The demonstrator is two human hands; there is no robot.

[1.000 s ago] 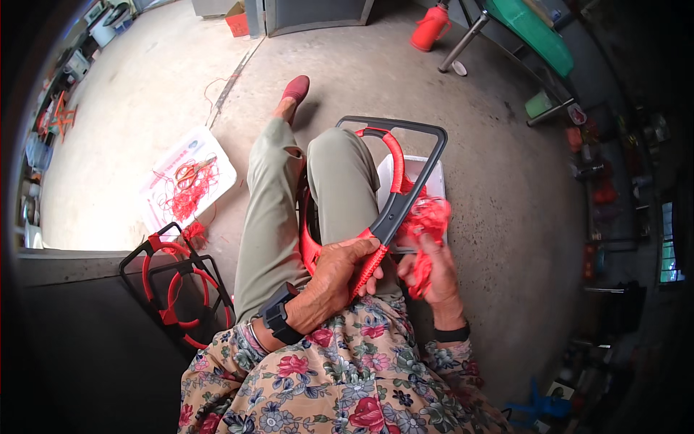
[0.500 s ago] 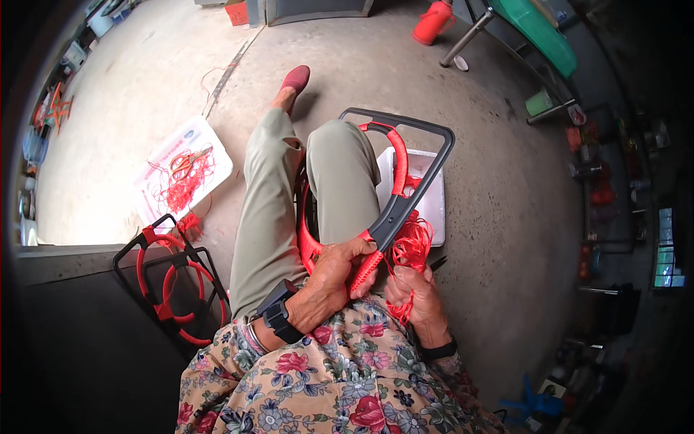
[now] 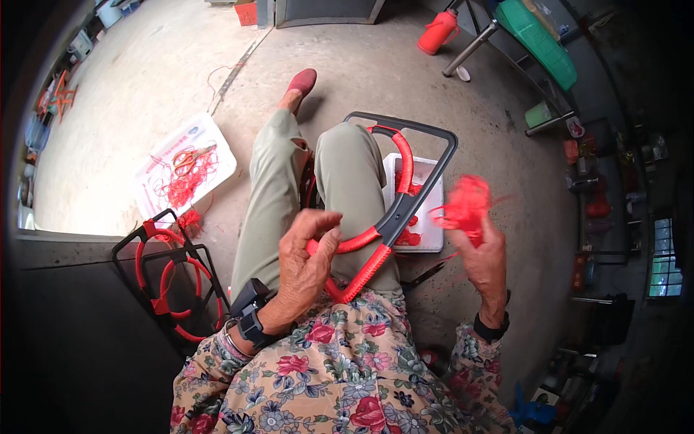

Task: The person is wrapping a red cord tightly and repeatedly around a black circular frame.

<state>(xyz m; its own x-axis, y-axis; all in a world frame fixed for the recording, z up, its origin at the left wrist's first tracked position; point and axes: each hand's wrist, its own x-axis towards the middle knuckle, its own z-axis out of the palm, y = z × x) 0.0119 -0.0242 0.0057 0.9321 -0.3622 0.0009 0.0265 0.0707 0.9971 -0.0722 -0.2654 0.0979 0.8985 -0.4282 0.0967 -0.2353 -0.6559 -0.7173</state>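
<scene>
A black frame with a round ring [image 3: 394, 220], much of it wrapped in red strip, rests across my lap and right knee. Beside the ring, over my left thigh, my left hand [image 3: 302, 253] is raised with thumb and index finger apart and nothing between them. Out to the right, my right hand [image 3: 483, 262] grips a loose bundle of red strands [image 3: 466, 206], blurred by motion. A thin red strand trails from that hand back toward the ring. Behind the frame, a white foam box [image 3: 432, 235] holds more red strands.
A white tray [image 3: 223, 170] with tangled red strands and orange-handled scissors [image 3: 189, 159] lies on the floor at left. Two similar red-wrapped black frames [image 3: 206, 253] lean nearby. A dark pointed tool [image 3: 426, 275] is right of my lap. Farther off stands a red thermos [image 3: 435, 36].
My right hand has swung right and up, carrying the red bundle away from the ring. My left hand has let go of the ring and lifted leftward.
</scene>
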